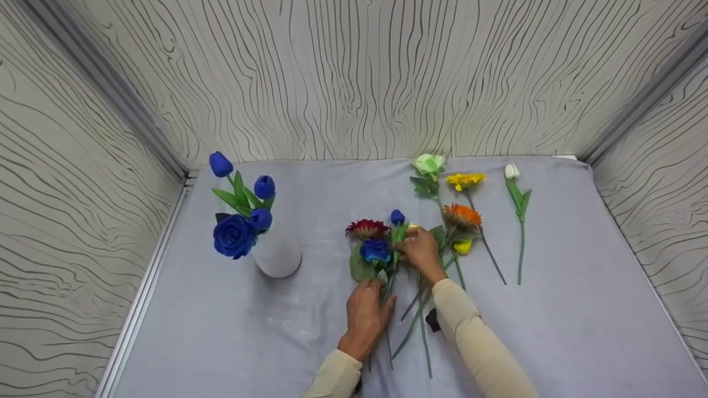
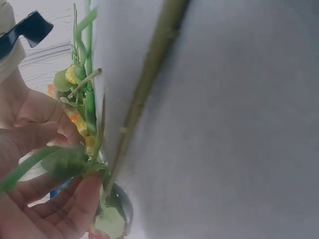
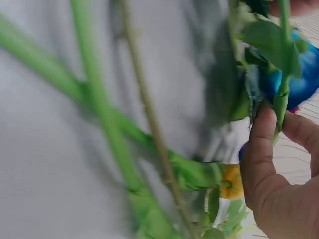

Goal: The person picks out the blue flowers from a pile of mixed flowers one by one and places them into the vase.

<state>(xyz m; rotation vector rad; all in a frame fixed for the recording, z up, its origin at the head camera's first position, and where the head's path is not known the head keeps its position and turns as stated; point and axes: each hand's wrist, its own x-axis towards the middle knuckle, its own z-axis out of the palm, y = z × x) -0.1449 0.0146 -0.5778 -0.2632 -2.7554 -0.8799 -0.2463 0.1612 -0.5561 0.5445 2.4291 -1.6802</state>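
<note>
In the head view my right hand (image 1: 420, 254) pinches a blue tulip (image 1: 397, 216) by its green stem; thumb and finger meet on that stem (image 3: 280, 107) in the right wrist view. My left hand (image 1: 366, 315) lies lower, thumb apart from the fingers, over the stems below the blue rose (image 1: 376, 250). In the left wrist view, the left fingertips (image 2: 89, 189) touch leafy greenery, and a blurred green stem (image 2: 25, 167) crosses between thumb and fingers. A dark red flower (image 1: 366, 228) lies behind the rose.
A white vase (image 1: 279, 254) at left holds a blue rose (image 1: 234, 236) and several blue tulips. To the right lie an orange flower (image 1: 462, 215), a yellow flower (image 1: 466, 181), a pale green rose (image 1: 429, 164) and a white tulip (image 1: 512, 172). Patterned walls enclose the grey cloth (image 1: 569, 331).
</note>
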